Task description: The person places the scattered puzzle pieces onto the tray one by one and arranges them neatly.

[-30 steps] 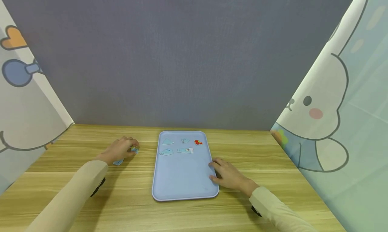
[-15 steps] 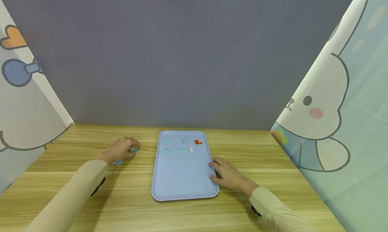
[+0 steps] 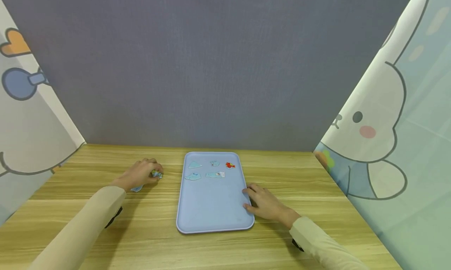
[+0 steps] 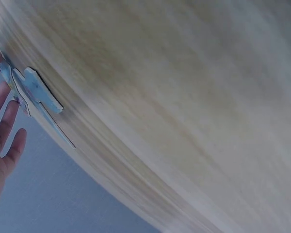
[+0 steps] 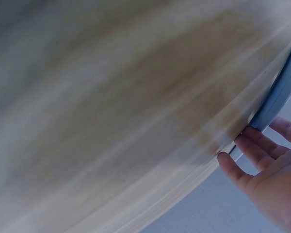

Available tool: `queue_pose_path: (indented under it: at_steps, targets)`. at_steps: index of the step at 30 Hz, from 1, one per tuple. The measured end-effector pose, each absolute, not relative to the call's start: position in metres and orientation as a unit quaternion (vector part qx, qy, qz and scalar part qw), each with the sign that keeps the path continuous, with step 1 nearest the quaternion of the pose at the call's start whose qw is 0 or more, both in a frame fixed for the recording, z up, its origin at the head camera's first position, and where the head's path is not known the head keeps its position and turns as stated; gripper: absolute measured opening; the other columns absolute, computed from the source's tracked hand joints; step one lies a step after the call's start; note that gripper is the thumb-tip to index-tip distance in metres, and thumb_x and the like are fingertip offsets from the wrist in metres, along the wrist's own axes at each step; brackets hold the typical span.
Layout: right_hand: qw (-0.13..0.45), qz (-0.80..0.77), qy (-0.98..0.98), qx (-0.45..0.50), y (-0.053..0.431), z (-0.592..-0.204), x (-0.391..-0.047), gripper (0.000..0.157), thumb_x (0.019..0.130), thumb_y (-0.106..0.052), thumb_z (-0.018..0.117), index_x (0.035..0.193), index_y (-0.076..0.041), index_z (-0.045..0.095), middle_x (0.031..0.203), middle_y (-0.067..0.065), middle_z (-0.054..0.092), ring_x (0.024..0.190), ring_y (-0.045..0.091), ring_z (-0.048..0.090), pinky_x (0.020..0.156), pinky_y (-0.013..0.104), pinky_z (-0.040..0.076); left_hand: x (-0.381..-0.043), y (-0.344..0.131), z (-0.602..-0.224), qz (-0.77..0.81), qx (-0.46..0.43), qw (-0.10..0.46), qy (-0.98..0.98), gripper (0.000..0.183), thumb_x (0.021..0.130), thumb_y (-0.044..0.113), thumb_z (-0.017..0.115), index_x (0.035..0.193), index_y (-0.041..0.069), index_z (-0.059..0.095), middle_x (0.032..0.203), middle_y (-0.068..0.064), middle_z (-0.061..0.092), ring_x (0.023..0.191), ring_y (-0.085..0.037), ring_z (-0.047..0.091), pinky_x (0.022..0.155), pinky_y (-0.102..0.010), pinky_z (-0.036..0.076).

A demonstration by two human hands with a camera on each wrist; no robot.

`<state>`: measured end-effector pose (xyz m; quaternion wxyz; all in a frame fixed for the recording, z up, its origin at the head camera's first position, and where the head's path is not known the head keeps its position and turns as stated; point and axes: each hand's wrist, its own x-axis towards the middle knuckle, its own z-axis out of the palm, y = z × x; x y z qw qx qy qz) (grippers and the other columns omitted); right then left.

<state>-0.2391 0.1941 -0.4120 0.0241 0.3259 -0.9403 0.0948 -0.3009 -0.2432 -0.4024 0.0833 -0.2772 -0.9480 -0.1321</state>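
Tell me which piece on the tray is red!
The red piece is at the right end of the far row on the tray. The other four pieces there are mostly pale blue.

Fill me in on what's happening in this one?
A person is handling small flat pieces. The left hand pinches a multicolored piece, with at least one more blue piece lying on the table beside that hand. The right hand rests its fingers on the right edge of the tray. Toward the tray's far end lie four light-blue pieces and a red piece.
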Motion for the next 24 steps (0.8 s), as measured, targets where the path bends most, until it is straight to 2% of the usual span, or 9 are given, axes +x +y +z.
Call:
queue_pose_path:
  at_steps: [9, 18, 24]
  targets:
    - [0.017, 0.098, -0.941, 0.323, 0.194, -0.411, -0.239, 0.047, 0.089, -0.035, 0.056, 0.124, -0.005, 0.051, 0.127, 0.012, 0.048, 0.114, 0.028, 0.050, 0.090, 0.051, 0.043, -0.299, -0.236, -0.398, -0.127, -0.292, 0.103, -0.942, 0.014, 0.078, 0.016, 0.071, 0.092, 0.016, 0.069, 0.094, -0.002, 0.063, 0.088, -0.026, 0.058, 0.079, -0.057, 0.045]
    - [0.017, 0.097, -0.941, 0.324, 0.194, -0.410, -0.238, 0.047, 0.089, -0.035, 0.056, 0.125, -0.005, 0.051, 0.127, 0.013, 0.048, 0.115, 0.028, 0.049, 0.091, 0.051, 0.043, -0.298, -0.226, -0.394, -0.117, -0.306, 0.117, -0.938, 0.018, 0.077, 0.018, 0.071, 0.094, 0.016, 0.069, 0.099, -0.003, 0.063, 0.095, -0.029, 0.058, 0.081, -0.058, 0.045]
    - [0.020, 0.095, -0.941, 0.325, 0.194, -0.411, -0.238, 0.047, 0.089, -0.035, 0.056, 0.124, -0.004, 0.052, 0.127, 0.013, 0.048, 0.115, 0.029, 0.050, 0.091, 0.051, 0.043, -0.296, -0.217, -0.390, -0.113, -0.323, 0.121, -0.932, 0.018, 0.076, 0.017, 0.072, 0.093, 0.016, 0.069, 0.098, -0.003, 0.063, 0.093, -0.029, 0.058, 0.081, -0.060, 0.045]
